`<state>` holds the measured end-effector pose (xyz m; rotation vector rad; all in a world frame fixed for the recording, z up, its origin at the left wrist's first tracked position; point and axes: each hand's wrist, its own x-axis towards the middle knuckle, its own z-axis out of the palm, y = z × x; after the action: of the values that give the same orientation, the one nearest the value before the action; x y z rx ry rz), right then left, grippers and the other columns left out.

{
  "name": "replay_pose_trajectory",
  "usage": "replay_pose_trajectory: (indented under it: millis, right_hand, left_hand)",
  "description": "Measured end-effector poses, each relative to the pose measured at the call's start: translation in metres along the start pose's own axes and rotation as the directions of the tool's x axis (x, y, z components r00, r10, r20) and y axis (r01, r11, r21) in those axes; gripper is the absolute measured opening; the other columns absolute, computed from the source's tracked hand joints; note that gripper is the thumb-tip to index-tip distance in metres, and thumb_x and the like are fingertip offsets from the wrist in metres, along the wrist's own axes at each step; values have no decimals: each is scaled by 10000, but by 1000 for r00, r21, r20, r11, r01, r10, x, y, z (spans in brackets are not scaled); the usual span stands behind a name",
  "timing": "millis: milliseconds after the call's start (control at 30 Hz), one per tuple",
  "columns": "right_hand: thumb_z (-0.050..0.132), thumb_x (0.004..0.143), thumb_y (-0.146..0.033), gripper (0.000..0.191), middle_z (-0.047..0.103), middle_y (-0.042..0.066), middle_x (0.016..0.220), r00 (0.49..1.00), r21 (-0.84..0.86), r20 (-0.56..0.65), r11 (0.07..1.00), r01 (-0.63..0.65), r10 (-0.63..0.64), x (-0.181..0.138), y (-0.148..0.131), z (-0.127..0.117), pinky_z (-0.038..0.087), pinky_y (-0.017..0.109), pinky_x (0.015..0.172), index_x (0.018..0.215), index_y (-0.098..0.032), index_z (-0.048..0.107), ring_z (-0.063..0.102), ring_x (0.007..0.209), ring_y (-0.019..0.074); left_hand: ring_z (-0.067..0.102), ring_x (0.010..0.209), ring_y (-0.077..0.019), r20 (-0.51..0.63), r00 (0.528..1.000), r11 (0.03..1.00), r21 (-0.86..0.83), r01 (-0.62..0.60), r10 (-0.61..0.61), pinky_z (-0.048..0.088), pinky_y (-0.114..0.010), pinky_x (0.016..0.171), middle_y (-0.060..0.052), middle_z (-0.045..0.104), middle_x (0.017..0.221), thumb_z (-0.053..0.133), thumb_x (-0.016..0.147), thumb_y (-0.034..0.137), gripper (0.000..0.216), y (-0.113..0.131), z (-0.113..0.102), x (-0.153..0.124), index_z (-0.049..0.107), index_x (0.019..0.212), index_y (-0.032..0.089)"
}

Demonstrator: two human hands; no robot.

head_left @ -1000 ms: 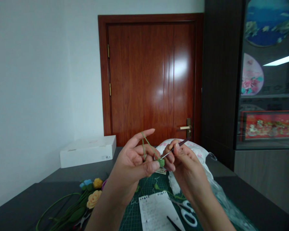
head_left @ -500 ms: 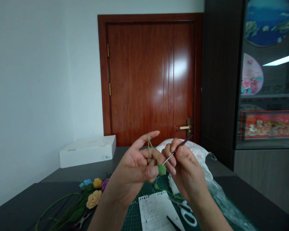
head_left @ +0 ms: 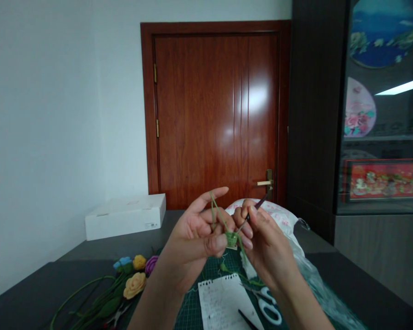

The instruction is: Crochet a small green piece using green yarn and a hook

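My left hand [head_left: 196, 240] pinches a small green crochet piece [head_left: 231, 239] between thumb and fingers. Green yarn [head_left: 215, 208] runs from the piece up over my raised index finger. My right hand [head_left: 261, 243] grips a crochet hook [head_left: 253, 211] with a dark handle; its metal tip points down-left into the green piece. Both hands are held up above the table, close together, fingertips almost touching.
A green cutting mat [head_left: 192, 307] lies on the dark table [head_left: 37, 293] with a notepad [head_left: 223, 305], white-handled scissors [head_left: 270, 309] and a dark pen [head_left: 248, 319]. Crochet flowers with green stems [head_left: 131, 279] lie left. A white box [head_left: 125, 215] stands behind; a plastic bag [head_left: 296, 247] at the right.
The hook has pulled back from the green piece and gone in again. The piece turned slightly in my left fingers. Both hands stayed in about the same place.
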<state>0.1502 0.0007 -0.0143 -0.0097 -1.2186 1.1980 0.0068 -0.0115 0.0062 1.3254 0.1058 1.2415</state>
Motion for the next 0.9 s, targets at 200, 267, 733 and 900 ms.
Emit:
replay_pose_trajectory:
  millis: [200, 267, 733, 900]
  right_hand:
    - [683, 930, -418, 324, 539, -55, 664, 999, -61, -29, 998, 28, -30, -3, 3, 2, 383, 216, 564, 759, -214, 498, 442, 543, 87]
    - [699, 919, -417, 329, 541, -54, 661, 998, -98, -36, 994, 53, -57, -3, 4, 2, 394, 228, 582, 753, -218, 496, 463, 564, 99]
    - [643, 866, -69, 222, 644, -15, 711, 640, -776, 392, 135, 615, -661, -16, 5, -11, 490, 327, 610, 965, -266, 664, 595, 627, 163]
    - [628, 936, -175, 137, 633, 5, 763, 642, -649, 292, 346, 678, -709, -16, 8, -10, 527, 370, 647, 1015, -279, 670, 614, 690, 187]
  left_hand:
    - [677, 753, -186, -33, 996, 988, 134, -72, 77, 533, -314, 739, -10, 688, 834, 811, 770, 81, 918, 1, 3, -3, 375, 1562, 241]
    - [657, 732, -172, -29, 994, 979, 176, -98, 105, 512, -297, 722, -11, 695, 838, 820, 775, 104, 970, 1, 1, -3, 325, 1592, 272]
    - [501, 602, -88, -257, 960, 980, 188, -62, 110, 461, -191, 571, -3, 677, 808, 868, 711, 97, 963, -6, 19, -8, 400, 1539, 245]
    - [466, 571, -69, -149, 979, 990, -58, 129, -137, 351, -154, 450, -25, 647, 846, 906, 660, 121, 902, -8, 17, -6, 499, 1464, 172]
